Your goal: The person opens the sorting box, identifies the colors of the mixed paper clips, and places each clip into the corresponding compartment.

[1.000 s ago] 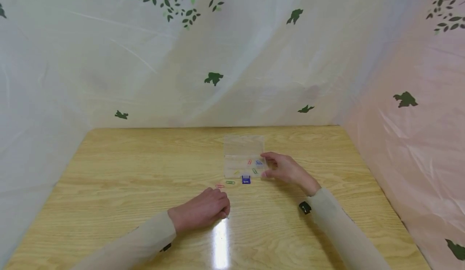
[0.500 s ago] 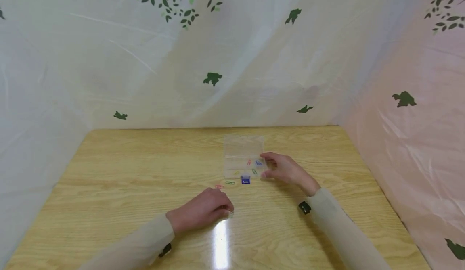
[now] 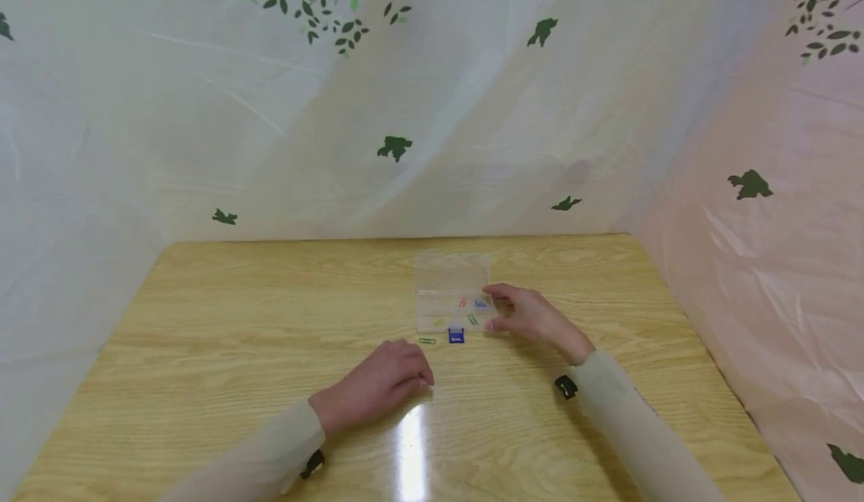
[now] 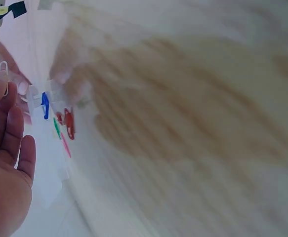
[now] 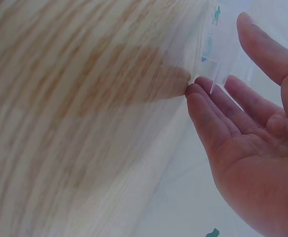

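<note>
My left hand (image 3: 378,382) pinches a white paper clip (image 4: 4,71) between thumb and forefinger, just above the table. Beyond that hand, a green paper clip (image 3: 427,341) lies on the wood in front of a clear plastic box (image 3: 451,271). The box's lid stands raised at the back. Inside are a red paper clip (image 3: 463,302), blue paper clips (image 3: 480,304), another green one (image 3: 472,320) and something small and yellow (image 3: 439,322). My right hand (image 3: 536,316) touches the box's right side with fairly straight fingers (image 5: 203,111), its thumb held apart from them.
A blue tab (image 3: 456,335) with a white mark sits at the box's front edge. The wooden table (image 3: 256,299) ends at a pale sheet wall (image 3: 283,157) printed with leaves and birds. Black wrist cameras (image 3: 566,387) sit at both sleeves.
My left hand has moved slightly forward with the white paper clip and now hides the red paper clip that lay on the table. My right hand has stayed at the box.
</note>
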The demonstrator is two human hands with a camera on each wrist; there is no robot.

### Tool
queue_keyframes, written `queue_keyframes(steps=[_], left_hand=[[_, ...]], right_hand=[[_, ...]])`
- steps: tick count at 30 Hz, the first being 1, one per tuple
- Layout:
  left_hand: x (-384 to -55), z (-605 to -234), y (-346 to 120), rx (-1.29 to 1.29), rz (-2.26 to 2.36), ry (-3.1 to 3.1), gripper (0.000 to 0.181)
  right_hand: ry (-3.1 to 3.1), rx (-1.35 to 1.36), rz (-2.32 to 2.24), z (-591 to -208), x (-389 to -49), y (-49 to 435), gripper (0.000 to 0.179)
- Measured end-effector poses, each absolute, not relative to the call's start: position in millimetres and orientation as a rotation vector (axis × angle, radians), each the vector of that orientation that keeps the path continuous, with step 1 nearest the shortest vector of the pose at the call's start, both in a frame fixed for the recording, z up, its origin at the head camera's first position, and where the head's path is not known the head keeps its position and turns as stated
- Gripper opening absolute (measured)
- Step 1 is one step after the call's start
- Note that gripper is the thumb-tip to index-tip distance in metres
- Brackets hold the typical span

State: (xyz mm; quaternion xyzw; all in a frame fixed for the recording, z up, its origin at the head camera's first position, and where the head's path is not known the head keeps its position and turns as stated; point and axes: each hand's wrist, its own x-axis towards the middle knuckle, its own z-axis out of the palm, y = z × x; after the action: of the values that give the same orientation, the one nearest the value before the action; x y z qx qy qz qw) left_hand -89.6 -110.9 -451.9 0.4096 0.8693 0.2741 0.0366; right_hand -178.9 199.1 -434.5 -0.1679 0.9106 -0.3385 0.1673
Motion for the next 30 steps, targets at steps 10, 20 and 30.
queue_keyframes(steps=[10,20,30], left_hand=[[-106.0,-438.1,-106.4,1.185,0.971,2.737,0.009],[-125.8,-431.6,-108.2,1.049,1.215,2.769,0.006],[-142.0,-429.2,-106.5,0.991,1.310,2.844,0.005]], right_hand=[[2.598,-0.477,-0.962,-434.7,-180.7,198.7,0.067],[2.607,-0.480,-0.954,-434.7,-181.1,198.4,0.067],[2.607,-0.454,-0.973,-435.6,-180.8,198.3,0.067]])
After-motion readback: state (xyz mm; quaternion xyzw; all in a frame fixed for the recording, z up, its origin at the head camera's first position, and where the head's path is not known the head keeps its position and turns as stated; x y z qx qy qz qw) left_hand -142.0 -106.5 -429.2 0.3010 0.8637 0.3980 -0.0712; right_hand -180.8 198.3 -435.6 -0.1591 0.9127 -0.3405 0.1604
